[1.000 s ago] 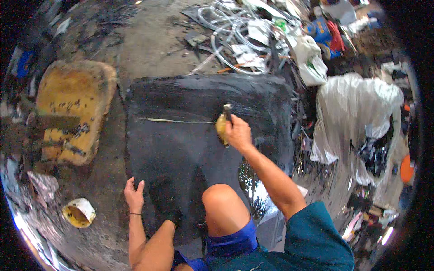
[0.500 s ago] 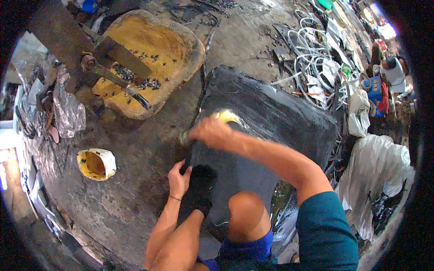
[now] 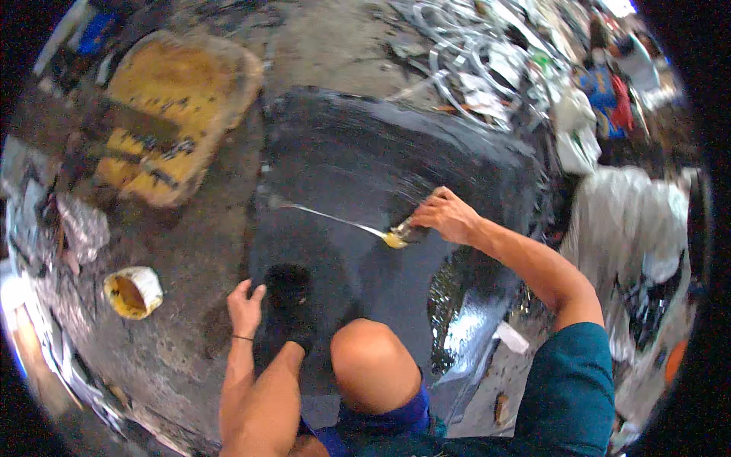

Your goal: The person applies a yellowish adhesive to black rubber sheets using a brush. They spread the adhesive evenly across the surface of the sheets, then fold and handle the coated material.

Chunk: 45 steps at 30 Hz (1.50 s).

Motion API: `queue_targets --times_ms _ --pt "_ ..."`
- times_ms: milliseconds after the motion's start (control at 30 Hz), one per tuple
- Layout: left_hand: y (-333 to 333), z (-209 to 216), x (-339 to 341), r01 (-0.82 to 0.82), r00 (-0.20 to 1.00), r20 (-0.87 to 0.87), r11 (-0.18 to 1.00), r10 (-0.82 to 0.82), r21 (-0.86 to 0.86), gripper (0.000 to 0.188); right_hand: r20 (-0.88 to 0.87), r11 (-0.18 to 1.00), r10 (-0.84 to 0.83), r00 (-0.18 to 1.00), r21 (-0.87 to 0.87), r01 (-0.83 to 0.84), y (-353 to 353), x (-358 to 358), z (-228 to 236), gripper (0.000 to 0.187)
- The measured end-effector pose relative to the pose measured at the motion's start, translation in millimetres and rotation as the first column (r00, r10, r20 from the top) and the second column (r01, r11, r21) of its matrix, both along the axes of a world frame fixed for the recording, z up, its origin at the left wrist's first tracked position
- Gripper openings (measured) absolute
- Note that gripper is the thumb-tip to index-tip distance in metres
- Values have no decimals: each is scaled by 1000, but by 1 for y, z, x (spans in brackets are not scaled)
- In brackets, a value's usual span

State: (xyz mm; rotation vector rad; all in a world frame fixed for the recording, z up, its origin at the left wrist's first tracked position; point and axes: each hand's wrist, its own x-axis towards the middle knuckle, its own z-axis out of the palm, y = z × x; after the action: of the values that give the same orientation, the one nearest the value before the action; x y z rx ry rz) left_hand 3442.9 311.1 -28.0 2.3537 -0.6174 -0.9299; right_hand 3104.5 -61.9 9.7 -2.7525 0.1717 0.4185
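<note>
A broad dark sheet [image 3: 343, 167] lies on the ground in front of me, with glossy streaks across its far part. Over its middle, my right hand [image 3: 448, 215] is closed on a short brush [image 3: 397, 234] whose tip is coated in yellow. A thin pale streak runs from the brush tip leftward over the sheet. My left hand [image 3: 245, 306] hangs by the sheet's left edge, fingers loosely apart and holding nothing. To its left stands a white tub [image 3: 151, 283] with yellow stains inside.
A worn yellow pad [image 3: 221, 99] with dark bits and metal bars over it lies at the far left. Tangled pale strips [image 3: 476, 65] are heaped at the far right. A crumpled whitish plastic sheet [image 3: 620, 221] and a white bag [image 3: 576, 126] stand on the right.
My right hand has swept from the sheet's left edge to the right with the brush. My left hand stays low and empty. The whole view has shifted slightly.
</note>
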Motion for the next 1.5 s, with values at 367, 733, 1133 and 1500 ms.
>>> queue_targets --times_ms 367,733,1133,1500 --pt "-5 14 18 209 977 43 978 -208 -3 30 304 432 -874 379 133 892 223 -229 24 57" --pt "-15 25 62 577 816 -143 801 -560 157 36 193 -339 -914 -357 119 933 351 -232 29 22" --pt "36 17 37 422 846 -239 873 -476 -246 24 247 -54 -966 -73 85 995 177 61 -30 28" --pt "54 14 32 414 842 -212 845 -497 -337 34 119 891 -448 886 -26 453 149 285 0 28"
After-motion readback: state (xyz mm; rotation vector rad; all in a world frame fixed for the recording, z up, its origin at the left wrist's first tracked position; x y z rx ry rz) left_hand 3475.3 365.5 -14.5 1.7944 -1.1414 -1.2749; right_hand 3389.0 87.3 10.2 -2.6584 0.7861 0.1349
